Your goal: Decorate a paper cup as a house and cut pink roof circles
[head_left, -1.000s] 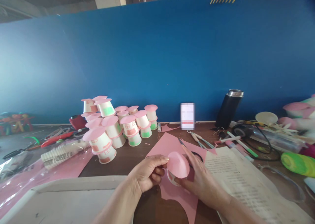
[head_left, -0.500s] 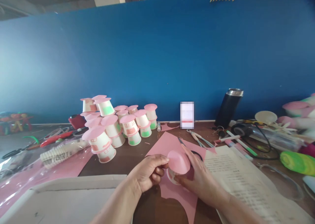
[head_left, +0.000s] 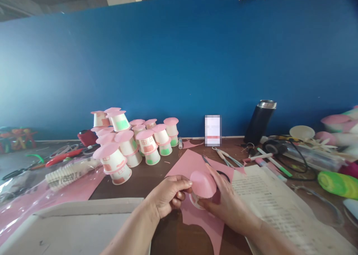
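Observation:
In front of me a small white paper cup (head_left: 196,202) with red drawing on its side wears a round pink paper piece (head_left: 203,184) on top. The thumb and forefinger of my left hand (head_left: 173,195) pinch the left edge of that pink paper. My right hand (head_left: 228,201) wraps the cup and paper from the right, its thumb low on the cup and fingers along the paper's far side. Beneath lies a pink paper sheet (head_left: 186,163) with curved cut-outs. Scissors (head_left: 224,176) rest on it, partly hidden behind my right hand.
Several pink-topped paper cups (head_left: 147,143) stand stacked at back left. A white tray (head_left: 92,206) lies front left, near a sleeve of cups (head_left: 71,174). Pliers (head_left: 227,157), markers (head_left: 275,163), a printed sheet (head_left: 268,199) and a black flask (head_left: 260,122) occupy the right, before a blue partition (head_left: 179,61).

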The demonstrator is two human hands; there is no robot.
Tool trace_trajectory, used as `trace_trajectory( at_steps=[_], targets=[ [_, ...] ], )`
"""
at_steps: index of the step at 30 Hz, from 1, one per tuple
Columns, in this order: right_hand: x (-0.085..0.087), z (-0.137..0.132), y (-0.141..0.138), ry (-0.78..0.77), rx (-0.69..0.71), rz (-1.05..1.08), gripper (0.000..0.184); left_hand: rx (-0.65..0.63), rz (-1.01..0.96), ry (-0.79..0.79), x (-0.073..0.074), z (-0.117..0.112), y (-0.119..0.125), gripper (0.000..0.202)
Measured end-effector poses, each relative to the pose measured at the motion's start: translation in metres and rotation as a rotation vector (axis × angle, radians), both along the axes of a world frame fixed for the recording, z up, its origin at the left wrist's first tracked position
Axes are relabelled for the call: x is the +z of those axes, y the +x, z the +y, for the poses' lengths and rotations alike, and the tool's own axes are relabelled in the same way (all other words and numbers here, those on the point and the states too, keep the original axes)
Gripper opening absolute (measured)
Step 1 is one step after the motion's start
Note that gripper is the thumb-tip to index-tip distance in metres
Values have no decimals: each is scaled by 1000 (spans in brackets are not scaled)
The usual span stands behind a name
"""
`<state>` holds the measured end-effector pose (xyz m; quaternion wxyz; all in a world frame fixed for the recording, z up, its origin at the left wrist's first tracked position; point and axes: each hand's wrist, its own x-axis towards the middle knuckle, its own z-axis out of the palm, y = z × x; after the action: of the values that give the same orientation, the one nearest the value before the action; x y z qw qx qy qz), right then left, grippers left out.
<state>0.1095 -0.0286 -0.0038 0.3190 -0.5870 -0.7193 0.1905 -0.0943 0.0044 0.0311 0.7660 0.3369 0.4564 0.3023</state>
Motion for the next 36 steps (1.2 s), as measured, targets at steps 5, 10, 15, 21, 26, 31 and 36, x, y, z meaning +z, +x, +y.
trace_trajectory(
  at_steps=[5,10,15,21,26,31,36],
  targets=[
    [1,0,0,4,-1,-3,92,-13,31,19,1,-1,0,35],
    [-3,1,1,24,3,-10,91,-18,44,26,1,-2,-2,36],
    [-4,1,1,22,-2,-20,93,-27,49,26,2,-1,-3,37],
    [-3,1,2,34,4,-29,92,-39,51,23,1,-2,-3,37],
    [-6,1,3,71,18,-40,92,-51,56,19,2,-2,-3,37],
    [-7,1,3,80,19,-45,95,-57,62,27,3,-1,-3,37],
    [-8,0,8,112,56,-39,99,-66,68,36,4,-2,-3,37]
  ],
)
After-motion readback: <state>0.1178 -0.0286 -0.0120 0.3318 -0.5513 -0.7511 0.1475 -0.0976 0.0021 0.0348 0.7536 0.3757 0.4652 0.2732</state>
